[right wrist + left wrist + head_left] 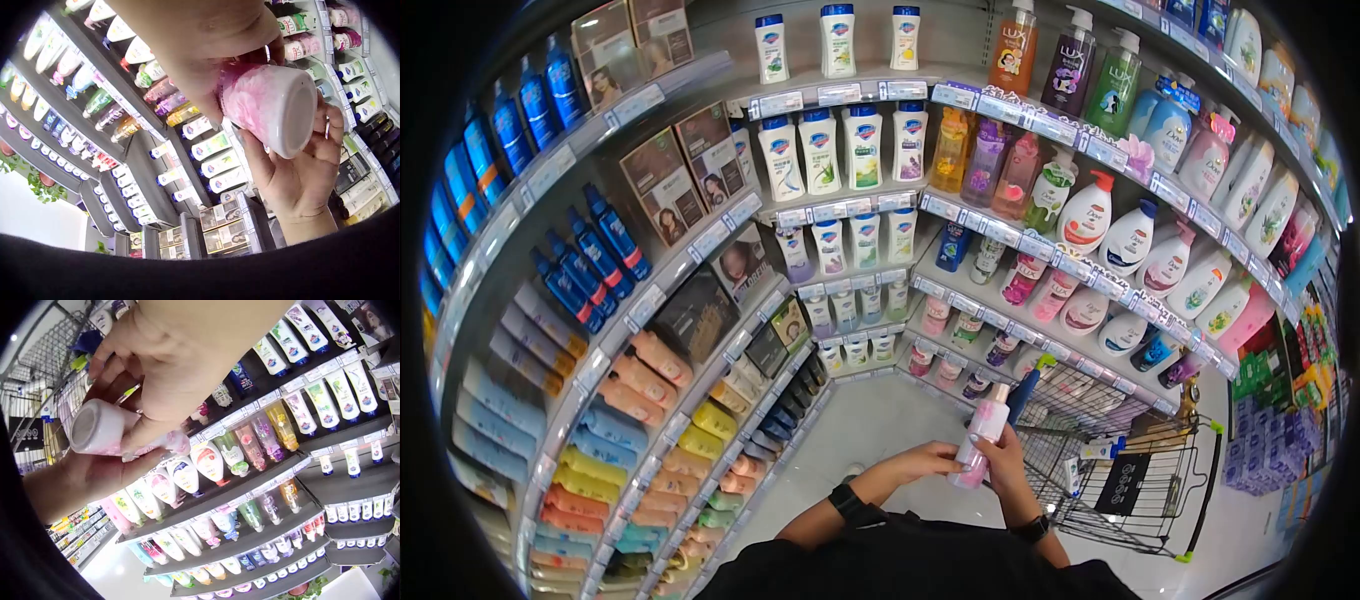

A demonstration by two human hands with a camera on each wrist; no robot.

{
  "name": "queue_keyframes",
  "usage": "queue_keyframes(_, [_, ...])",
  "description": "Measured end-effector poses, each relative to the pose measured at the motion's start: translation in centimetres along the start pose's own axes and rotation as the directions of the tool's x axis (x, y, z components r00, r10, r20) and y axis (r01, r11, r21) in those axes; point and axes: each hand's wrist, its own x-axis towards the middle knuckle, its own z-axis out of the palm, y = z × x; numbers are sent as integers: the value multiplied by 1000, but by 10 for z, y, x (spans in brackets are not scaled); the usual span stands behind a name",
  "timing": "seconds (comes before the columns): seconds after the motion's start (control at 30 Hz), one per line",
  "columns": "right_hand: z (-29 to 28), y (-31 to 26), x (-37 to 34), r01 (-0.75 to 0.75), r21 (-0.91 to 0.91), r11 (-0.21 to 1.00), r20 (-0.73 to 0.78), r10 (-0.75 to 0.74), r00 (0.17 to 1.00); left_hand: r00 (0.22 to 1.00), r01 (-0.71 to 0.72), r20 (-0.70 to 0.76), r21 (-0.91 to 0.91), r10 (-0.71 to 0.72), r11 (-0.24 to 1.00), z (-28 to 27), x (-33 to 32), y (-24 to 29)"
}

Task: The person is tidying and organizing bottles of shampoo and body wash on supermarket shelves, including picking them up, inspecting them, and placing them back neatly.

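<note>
A pink and white bottle (983,437) with a pale cap is held tilted in front of the body. The left hand (937,459) pinches its lower part from the left, fingers and thumb on the side. Around its middle curls the right hand (1002,460). In the left wrist view the round white base of the bottle (94,428) faces the camera, with the left hand (165,369) above and the right hand (94,481) below. In the right wrist view a pink flower print shows on the bottle (256,103), between the right hand (212,50) and the left hand (300,181).
A wire shopping cart (1190,490) with a few items stands at the right. Curved shelves (840,97) of bottles rise ahead and on both sides. Grey floor tiles (850,425) show between the shelves and the person. Purple packs (1265,440) are stacked at the far right.
</note>
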Motion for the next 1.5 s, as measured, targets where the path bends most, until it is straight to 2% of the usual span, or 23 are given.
queue_keyframes(0.07, [23,1,17,-32,-42,999,9,33,999,997,70,-42,71,-67,995,-27,-6,10])
queue_keyframes(0.23, [80,-7,70,84,-207,975,70,-71,995,993,-107,-41,129,113,986,-86,-26,55])
queue_keyframes(0.3, [96,-9,93,168,-343,924,158,-119,980,983,-178,-28,116,182,977,-113,-34,70])
queue_keyframes(0.4, [125,-25,118,283,-503,817,246,-178,953,977,-201,-31,217,212,955,-138,-51,101])
queue_keyframes(0.5, [144,-47,127,469,-529,707,342,-328,880,966,-254,42,337,255,906,-165,-53,129])
queue_keyframes(0.53, [151,-69,123,497,-569,656,372,-333,866,941,-322,62,461,332,827,-170,-50,139])
queue_keyframes(0.63, [157,-112,140,740,-618,266,539,-541,645,882,-387,95,703,461,597,-159,-52,206])
queue_keyframes(0.67, [160,-129,148,768,-604,215,560,-571,600,817,-420,145,814,558,402,-176,-37,214])
queue_keyframes(0.73, [172,-171,170,847,-531,12,633,-658,407,774,-412,88,822,627,392,-169,-26,266])
queue_keyframes(0.77, [177,-191,181,869,-486,-95,668,-681,300,721,-484,80,768,688,419,-162,-22,296])
queue_keyframes(0.8, [180,-208,190,853,-479,-208,680,-703,211,571,-548,293,832,767,90,-168,-14,325])
queue_keyframes(0.87, [185,-239,210,781,-453,-429,702,-712,16,455,-566,379,822,806,-66,-151,-9,378])
queue_keyframes(0.97, [188,-283,241,740,-362,-567,782,-616,-89,298,-412,471,848,830,-334,-154,10,426])
queue_keyframes(1.0, [195,-294,265,745,-329,-580,698,-681,-222,240,-385,520,826,820,-411,-159,21,445])
queue_keyframes(1.03, [199,-311,277,749,-371,-549,670,-717,-193,187,-358,563,802,805,-478,-166,33,463])
queue_keyframes(1.07, [202,-328,285,751,-413,-516,642,-749,-162,237,-420,565,793,790,-441,-178,41,483])
queue_keyframes(1.1, [206,-342,298,810,-443,-384,546,-832,-95,244,-265,446,885,861,-383,-177,55,498])
queue_keyframes(1.13, [207,-360,298,823,-559,-101,494,-838,232,186,-307,431,879,883,-364,-181,70,515])
queue_keyframes(1.17, [208,-371,323,844,-529,-92,437,-882,178,129,-348,410,871,903,-346,-187,83,533])
queue_keyframes(1.2, [207,-383,345,803,-538,-258,463,-886,26,173,-369,387,878,906,-305,-189,96,550])
queue_keyframes(1.3, [205,-406,383,790,-559,-253,497,-864,75,160,-405,390,864,907,-300,-211,137,582])
queue_keyframes(1.4, [202,-416,411,744,-618,-253,489,-865,112,213,-634,331,763,919,-127,-229,168,593])
queue_keyframes(1.5, [199,-422,436,703,-661,-261,491,-860,143,260,-702,251,713,932,4,-232,181,593])
